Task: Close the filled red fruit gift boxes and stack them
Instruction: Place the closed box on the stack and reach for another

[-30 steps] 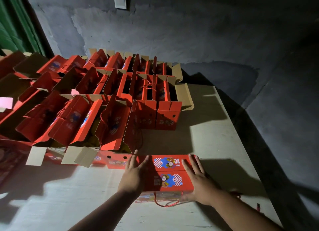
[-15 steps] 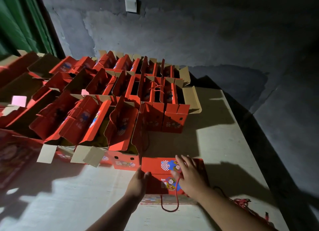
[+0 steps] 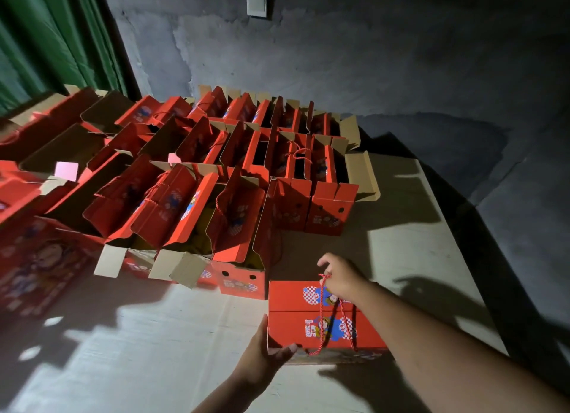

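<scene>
A closed red gift box with cartoon prints on its lid lies on the pale table in front of me. My right hand pinches its red rope handle and holds it up over the lid. My left hand grips the box's near left corner, thumb on the front edge. Behind, several open red gift boxes stand in rows with flaps up; yellow fruit shows in the nearest ones.
A flat red box lies at the left edge. Green curtain hangs at the back left, a grey wall behind. The table's right edge drops to a dark floor.
Both hands pressed flat on the lid a second ago. My right hand has since picked up the rope handle and lifted it; my left hand slid to the box's near left corner.
</scene>
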